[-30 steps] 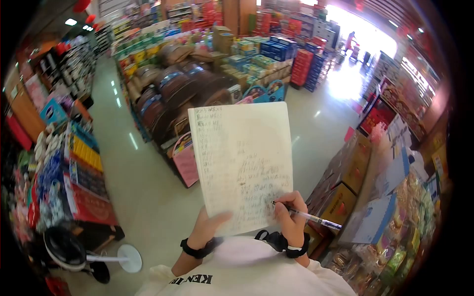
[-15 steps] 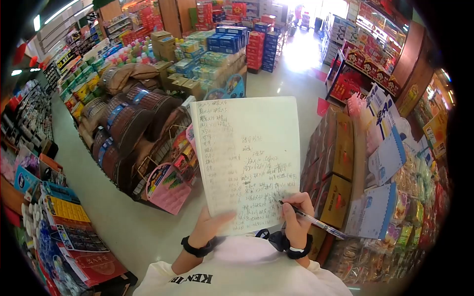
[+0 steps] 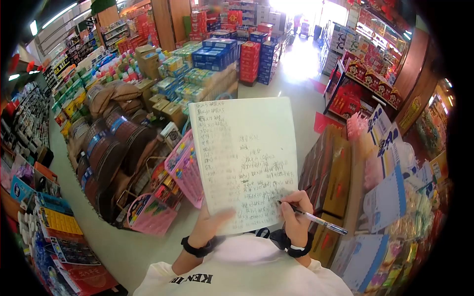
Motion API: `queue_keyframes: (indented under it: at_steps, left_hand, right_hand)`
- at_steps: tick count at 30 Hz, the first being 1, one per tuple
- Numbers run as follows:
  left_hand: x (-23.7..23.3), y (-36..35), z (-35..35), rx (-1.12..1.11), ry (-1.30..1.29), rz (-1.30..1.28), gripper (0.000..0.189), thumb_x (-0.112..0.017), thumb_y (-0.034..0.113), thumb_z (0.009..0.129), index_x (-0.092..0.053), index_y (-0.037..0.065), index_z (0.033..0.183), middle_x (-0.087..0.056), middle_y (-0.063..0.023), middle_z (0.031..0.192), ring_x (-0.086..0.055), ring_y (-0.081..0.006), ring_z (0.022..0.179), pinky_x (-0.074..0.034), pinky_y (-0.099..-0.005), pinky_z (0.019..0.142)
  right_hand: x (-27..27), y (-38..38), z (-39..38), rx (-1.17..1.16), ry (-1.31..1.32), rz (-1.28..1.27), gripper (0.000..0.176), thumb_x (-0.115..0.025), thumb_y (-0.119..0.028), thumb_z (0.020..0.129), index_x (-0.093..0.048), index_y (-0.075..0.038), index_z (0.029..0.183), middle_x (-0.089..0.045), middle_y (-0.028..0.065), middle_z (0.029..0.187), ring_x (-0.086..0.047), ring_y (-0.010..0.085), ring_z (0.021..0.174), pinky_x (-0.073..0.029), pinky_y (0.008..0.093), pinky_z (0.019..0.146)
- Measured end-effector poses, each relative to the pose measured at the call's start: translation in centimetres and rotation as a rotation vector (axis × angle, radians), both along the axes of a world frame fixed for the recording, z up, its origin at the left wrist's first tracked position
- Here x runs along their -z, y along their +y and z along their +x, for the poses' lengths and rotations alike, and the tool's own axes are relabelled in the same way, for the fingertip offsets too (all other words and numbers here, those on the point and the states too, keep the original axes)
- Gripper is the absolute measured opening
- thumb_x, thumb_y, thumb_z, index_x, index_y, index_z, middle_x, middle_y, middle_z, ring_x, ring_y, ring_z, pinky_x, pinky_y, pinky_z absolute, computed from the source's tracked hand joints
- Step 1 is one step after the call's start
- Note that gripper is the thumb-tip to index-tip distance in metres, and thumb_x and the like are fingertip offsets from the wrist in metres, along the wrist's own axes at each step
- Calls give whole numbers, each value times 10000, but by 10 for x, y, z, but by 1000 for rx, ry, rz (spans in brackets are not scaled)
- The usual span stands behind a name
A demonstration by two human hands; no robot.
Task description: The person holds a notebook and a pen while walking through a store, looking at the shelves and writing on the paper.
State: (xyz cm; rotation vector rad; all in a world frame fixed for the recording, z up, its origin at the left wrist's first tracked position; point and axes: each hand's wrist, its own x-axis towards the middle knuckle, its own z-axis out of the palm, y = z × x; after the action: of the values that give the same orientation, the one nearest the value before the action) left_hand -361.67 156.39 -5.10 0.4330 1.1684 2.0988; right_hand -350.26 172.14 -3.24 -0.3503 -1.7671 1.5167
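A notebook (image 3: 266, 121) with handwritten lines in dark ink lies open before my chest, tilted slightly. My left hand (image 3: 210, 228) grips its lower left edge, the thumb lying over the page and the other fingers hidden behind. In my right hand (image 3: 297, 212) a pen (image 3: 323, 223) is pinched between thumb and fingers. Its tip meets the page near the lower right edge, beside the written lines, and its clear barrel points down to the right. Both wrists wear dark bands.
Pink baskets (image 3: 154, 217) and brown bundled goods (image 3: 133, 133) stand to the left. Stacked blue boxes (image 3: 215, 54) are farther ahead. Brown and gold cartons (image 3: 338, 185) and shelves with packaged goods (image 3: 395, 246) line the right. A pale floor aisle (image 3: 291, 89) runs toward a bright doorway.
The surrounding shop has shifted in view, with the pink baskets and right-hand cartons nearer. The notebook stays held, and the pen stays at nearly the same spot on the page.
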Motion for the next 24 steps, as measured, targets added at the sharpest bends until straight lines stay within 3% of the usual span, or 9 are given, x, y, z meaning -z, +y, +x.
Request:
queue_keyframes:
  at_steps: [14, 16, 22, 24]
  left_hand:
    - [10, 161, -49, 154, -6, -159, 395, -575, 51, 759, -437, -39, 1118, -535, -85, 1035, -512, -143, 908, -414, -267, 783]
    - [10, 181, -61, 173, 52, -140, 406, -576, 55, 760, -431, -40, 1127, -530, -89, 1046, -507, -148, 919, -411, -271, 790]
    - [18, 231, -116, 264, 19, -145, 410, -578, 64, 759, -432, -41, 1128, -523, -92, 1061, -502, -151, 931, -408, -274, 796]
    - [19, 245, -143, 290, 3, -149, 406, -578, 62, 759, -435, -40, 1125, -525, -91, 1057, -503, -147, 928, -408, -271, 794]
  right_hand:
    - [20, 151, -30, 174, -35, -106, 79, -515, 52, 720, -460, 0, 739, -468, 33, 642, -406, 65, 553, -322, 196, 508]
    - [18, 164, -39, 193, -32, -177, 76, -516, 49, 718, -460, 0, 733, -462, 34, 638, -405, 73, 553, -323, 201, 511]
    - [33, 209, -81, 242, -74, -23, 67, -505, 39, 732, -451, 2, 747, -459, 30, 646, -410, 76, 529, -325, 195, 497]
    - [22, 218, -108, 264, -12, -123, 65, -501, 38, 736, -450, -1, 753, -455, 26, 645, -412, 72, 525, -326, 193, 489]
